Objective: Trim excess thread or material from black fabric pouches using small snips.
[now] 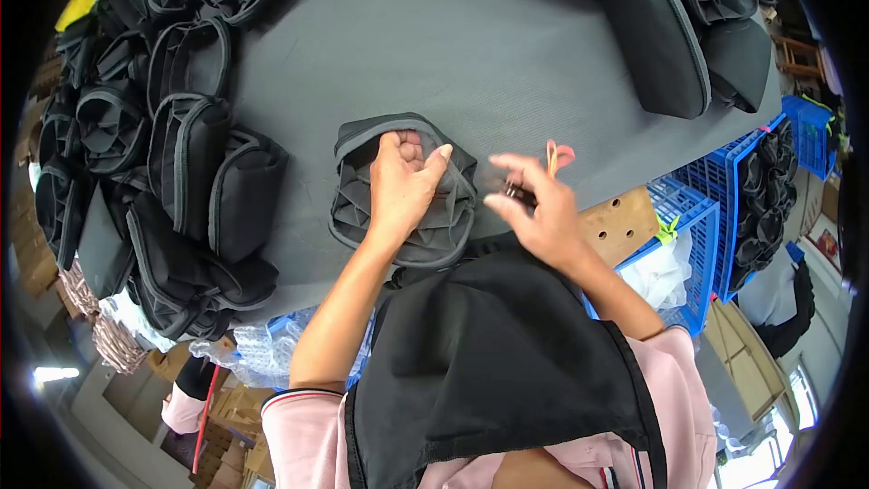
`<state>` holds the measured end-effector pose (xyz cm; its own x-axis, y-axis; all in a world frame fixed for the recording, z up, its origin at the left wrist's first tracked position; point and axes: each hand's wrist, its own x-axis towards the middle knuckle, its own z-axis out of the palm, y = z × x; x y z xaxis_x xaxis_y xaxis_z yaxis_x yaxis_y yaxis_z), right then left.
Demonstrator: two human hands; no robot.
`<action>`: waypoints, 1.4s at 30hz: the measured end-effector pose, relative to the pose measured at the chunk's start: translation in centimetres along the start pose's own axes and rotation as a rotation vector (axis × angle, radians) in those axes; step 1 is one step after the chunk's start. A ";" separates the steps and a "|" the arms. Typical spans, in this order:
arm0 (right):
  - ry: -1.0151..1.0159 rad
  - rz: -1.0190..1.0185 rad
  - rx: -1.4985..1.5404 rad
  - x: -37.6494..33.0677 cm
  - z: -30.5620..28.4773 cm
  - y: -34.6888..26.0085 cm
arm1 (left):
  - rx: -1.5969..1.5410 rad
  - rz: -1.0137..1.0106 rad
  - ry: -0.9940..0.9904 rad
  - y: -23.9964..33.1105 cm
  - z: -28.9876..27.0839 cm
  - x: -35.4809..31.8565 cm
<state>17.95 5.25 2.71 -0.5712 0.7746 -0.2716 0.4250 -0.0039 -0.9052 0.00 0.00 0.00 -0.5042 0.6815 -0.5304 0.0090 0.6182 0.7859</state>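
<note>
Head view: reaching into an unzipped pouch (445,219), near dial centre on the tabletop (362,54), with the left hand (403,179) half curled, grip unclear; holding a small dark object (520,193), blurred, in the loosely closed right hand (549,215) at the pouch's 3 o'clock; with other pouches (249,204) at 9 o'clock.

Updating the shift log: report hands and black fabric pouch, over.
Left hand inside open black fabric pouch. Right hand holding small dark blurred object. Pouch on grey tabletop; black pouch pile left, apart.

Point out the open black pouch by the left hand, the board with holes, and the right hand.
Black pouch (442,204): head view, inside panel.
Board (612,220): head view, flat face.
Right hand (549,217): head view, back.
</note>
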 end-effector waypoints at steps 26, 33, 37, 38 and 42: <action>0.137 -0.248 -0.196 0.5 0.5 0.1 | -0.061 0.078 0.065 -0.4 0.1 0.4; 0.008 0.196 0.278 1.6 2.4 1.5 | 0.615 0.026 -0.270 4.5 -2.5 -1.4; 0.030 0.160 0.262 2.1 3.2 2.3 | 0.973 0.432 -0.279 3.0 -1.8 -3.5; 0.063 0.106 0.276 2.0 3.7 3.1 | 0.973 0.431 -0.280 2.5 -1.4 -3.5; 0.009 0.250 0.278 1.9 3.5 2.4 | 0.920 0.395 -0.195 0.6 -0.6 -2.3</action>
<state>15.41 4.48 -1.11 -0.4670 0.7339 -0.4933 0.3425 -0.3642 -0.8661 0.66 -1.43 1.95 -0.1729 0.9030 -0.3934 0.8457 0.3408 0.4106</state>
